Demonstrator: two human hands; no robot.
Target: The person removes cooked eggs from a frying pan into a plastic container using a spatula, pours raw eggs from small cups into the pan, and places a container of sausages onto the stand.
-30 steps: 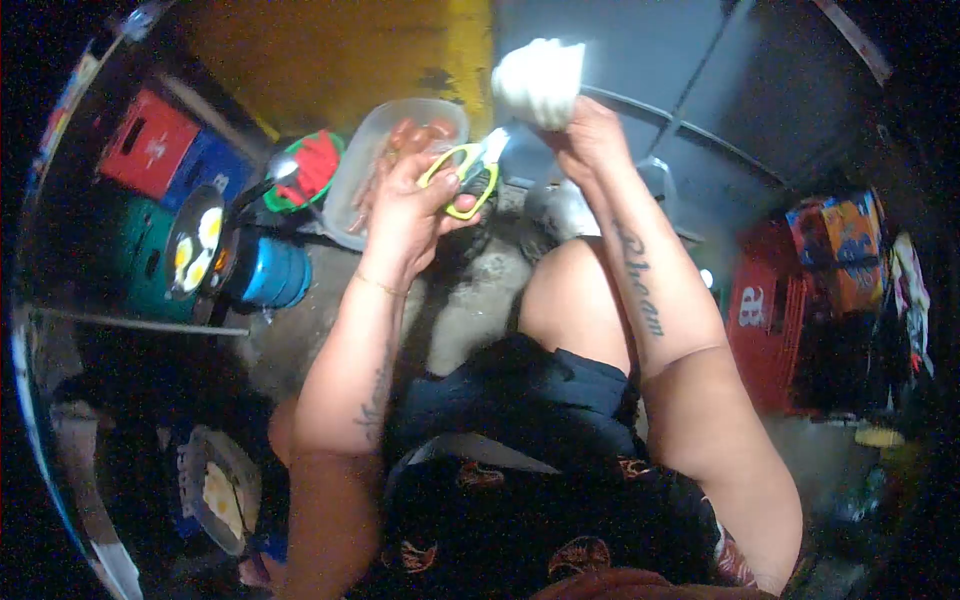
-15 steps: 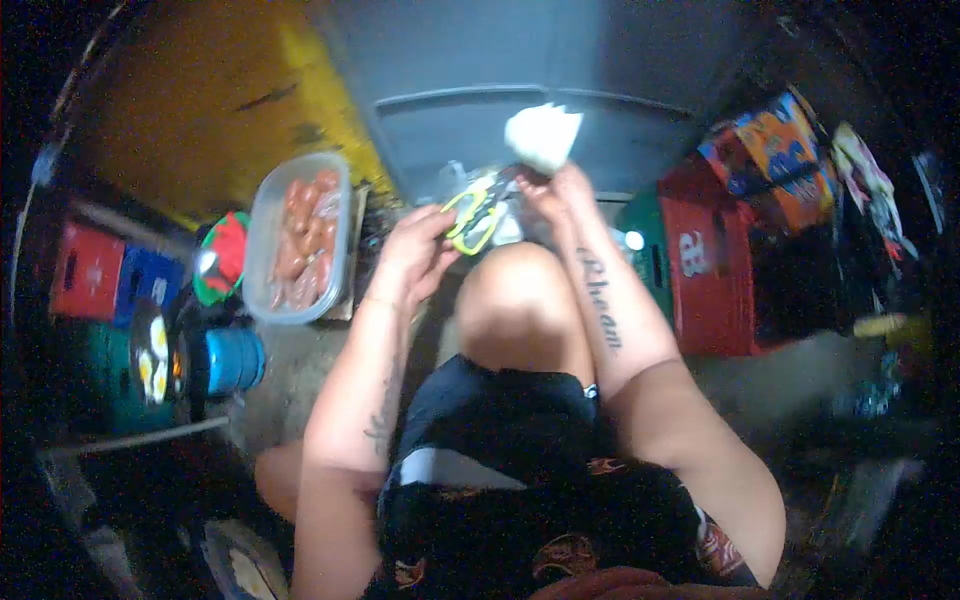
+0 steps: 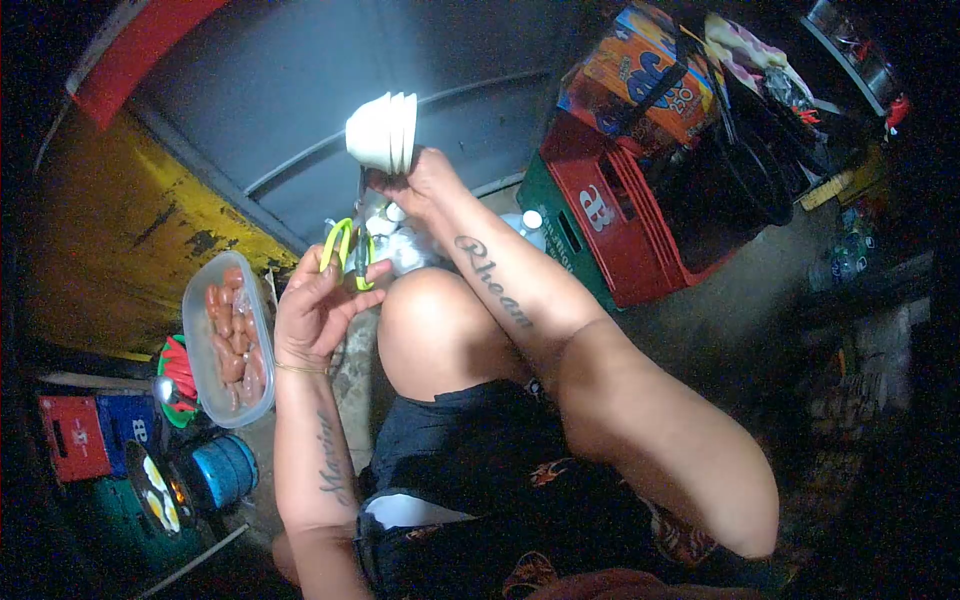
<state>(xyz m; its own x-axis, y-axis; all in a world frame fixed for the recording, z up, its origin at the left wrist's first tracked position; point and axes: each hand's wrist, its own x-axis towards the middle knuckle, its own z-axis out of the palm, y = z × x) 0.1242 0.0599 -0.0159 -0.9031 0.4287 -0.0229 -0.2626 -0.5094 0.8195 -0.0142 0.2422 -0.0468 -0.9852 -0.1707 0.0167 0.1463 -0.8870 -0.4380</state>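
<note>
My left hand (image 3: 325,305) grips the yellow-green handles of a pair of scissors (image 3: 340,246), whose blades point up toward the other hand. In my right hand (image 3: 415,182) is a small stack of white bowls or cups (image 3: 384,134), held up and tilted on its side. The scissor blades reach to just below the stack; whether they touch it I cannot tell. Behind the hands, a clear plastic bag with pale contents (image 3: 405,248) lies near my knee.
At the left is a clear tub of sausages (image 3: 262,400). Below it are a green bowl with red pieces (image 3: 178,380), a pan of fried eggs (image 3: 158,500) and a blue gas canister (image 3: 225,470). Red crate (image 3: 600,215) and orange box (image 3: 645,85) stand at the right.
The view has swung to the right, so the crate and orange box sit nearer the middle. The scissors have come up closer under the white stack, and both hands keep their hold.
</note>
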